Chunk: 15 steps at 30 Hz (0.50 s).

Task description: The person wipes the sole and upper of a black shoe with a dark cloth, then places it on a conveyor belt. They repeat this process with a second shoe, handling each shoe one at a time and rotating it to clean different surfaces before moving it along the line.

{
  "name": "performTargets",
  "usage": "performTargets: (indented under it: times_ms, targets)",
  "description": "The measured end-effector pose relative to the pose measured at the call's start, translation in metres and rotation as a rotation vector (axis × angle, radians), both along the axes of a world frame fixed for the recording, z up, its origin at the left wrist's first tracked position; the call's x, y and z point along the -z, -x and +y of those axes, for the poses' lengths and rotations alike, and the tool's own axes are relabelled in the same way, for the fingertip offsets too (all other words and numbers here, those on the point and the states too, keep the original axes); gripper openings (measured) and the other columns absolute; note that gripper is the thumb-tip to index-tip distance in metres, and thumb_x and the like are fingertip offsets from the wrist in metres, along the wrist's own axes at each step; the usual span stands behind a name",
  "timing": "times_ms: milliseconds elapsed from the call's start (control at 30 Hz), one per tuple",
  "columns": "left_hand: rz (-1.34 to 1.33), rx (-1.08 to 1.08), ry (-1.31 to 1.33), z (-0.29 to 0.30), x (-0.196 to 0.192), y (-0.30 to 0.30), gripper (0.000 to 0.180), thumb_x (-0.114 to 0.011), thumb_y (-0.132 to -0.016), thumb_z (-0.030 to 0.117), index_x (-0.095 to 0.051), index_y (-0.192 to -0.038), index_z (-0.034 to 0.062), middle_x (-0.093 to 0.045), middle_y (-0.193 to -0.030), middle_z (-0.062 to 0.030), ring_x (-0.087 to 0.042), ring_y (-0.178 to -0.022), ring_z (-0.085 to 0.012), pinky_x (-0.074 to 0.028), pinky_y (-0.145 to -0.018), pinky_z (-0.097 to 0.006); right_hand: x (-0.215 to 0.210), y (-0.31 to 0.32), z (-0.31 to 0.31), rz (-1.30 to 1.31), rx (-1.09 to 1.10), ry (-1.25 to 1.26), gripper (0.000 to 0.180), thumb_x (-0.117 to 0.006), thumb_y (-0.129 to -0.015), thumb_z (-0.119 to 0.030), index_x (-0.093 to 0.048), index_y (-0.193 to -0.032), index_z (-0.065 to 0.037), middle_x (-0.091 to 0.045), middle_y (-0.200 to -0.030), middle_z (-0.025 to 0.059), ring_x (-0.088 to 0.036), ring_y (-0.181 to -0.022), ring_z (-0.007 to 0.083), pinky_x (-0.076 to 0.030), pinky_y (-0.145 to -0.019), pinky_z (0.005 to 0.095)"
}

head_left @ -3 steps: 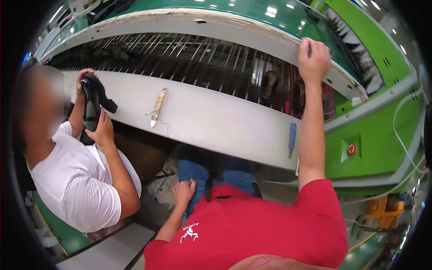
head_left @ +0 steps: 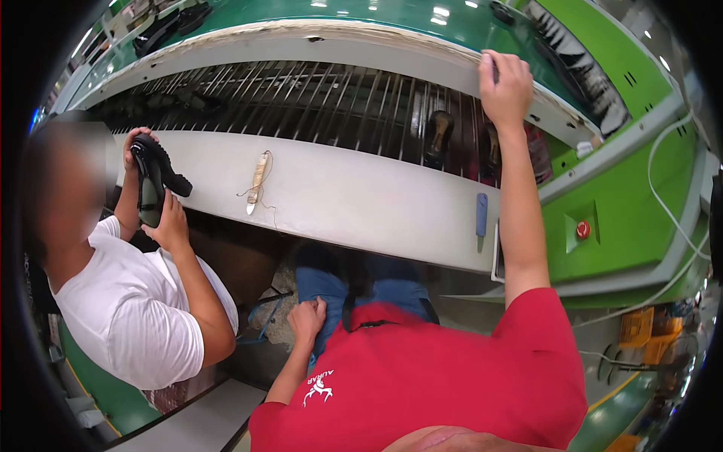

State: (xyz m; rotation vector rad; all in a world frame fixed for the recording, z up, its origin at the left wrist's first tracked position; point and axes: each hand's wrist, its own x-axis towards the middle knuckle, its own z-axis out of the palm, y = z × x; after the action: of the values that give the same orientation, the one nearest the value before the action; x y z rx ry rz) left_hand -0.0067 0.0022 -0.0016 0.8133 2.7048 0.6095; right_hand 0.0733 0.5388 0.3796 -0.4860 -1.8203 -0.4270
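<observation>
My right arm is stretched forward, and my right hand (head_left: 506, 89) lies at the edge of the raised green conveyor belt (head_left: 361, 29), its fingers curled over that edge. A small dark gap shows between the fingers; what lies inside is hidden. Below that hand, dark shoes (head_left: 439, 135) rest sole up on the metal rollers (head_left: 316, 105). My left hand (head_left: 307, 319) rests on my thigh, fingers curled in, with nothing visible in it. Closest to my right forearm on the white ledge (head_left: 361, 196) lies a blue-handled knife-like tool (head_left: 481, 218).
A light-coloured tool wound with thread (head_left: 258, 181) lies on the ledge. On the left, a co-worker in a white shirt (head_left: 151, 316) holds a black shoe (head_left: 154, 177) in both hands. The green machine panel (head_left: 625, 226) at right bears a red button (head_left: 583, 229). Black shoes (head_left: 169, 29) sit on the belt.
The whole view has shifted a little, so the scene sits slightly further left and mostly higher. Both my hands keep their places, and the co-worker still holds the shoe.
</observation>
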Motion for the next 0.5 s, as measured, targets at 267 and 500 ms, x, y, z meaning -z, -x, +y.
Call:
performTargets:
  times_ms: [267, 500]
  targets:
    - [-0.04, 0.004, -0.008, -0.003, -0.012, -0.017, 0.052, -0.064, -0.1, 0.043, -0.074, -0.067, 0.0037, -0.068, -0.07, -0.0266, -0.07, -0.071, -0.0494, -0.054, -0.07, -0.057, -0.023, -0.05, 0.003, -0.158, -0.165, 0.282, 0.029, -0.072, -0.099, -0.036, -0.082, -0.116, -0.014, -0.078, -0.118, 0.0091, -0.07, -0.114, 0.0323, -0.055, -0.1, 0.0443]
    - [-0.058, -0.027, 0.001, -0.005, -0.007, -0.019, 0.052, -0.064, -0.099, 0.043, -0.073, -0.068, 0.0036, -0.067, -0.069, -0.0262, -0.07, -0.071, -0.0492, -0.053, -0.069, -0.057, -0.084, -0.136, 0.161, -0.22, 0.475, 0.385, 0.064, -0.076, -0.091, -0.062, -0.072, -0.142, -0.022, -0.078, -0.128, 0.0134, -0.073, -0.12, 0.0332, -0.057, -0.099, 0.0458]
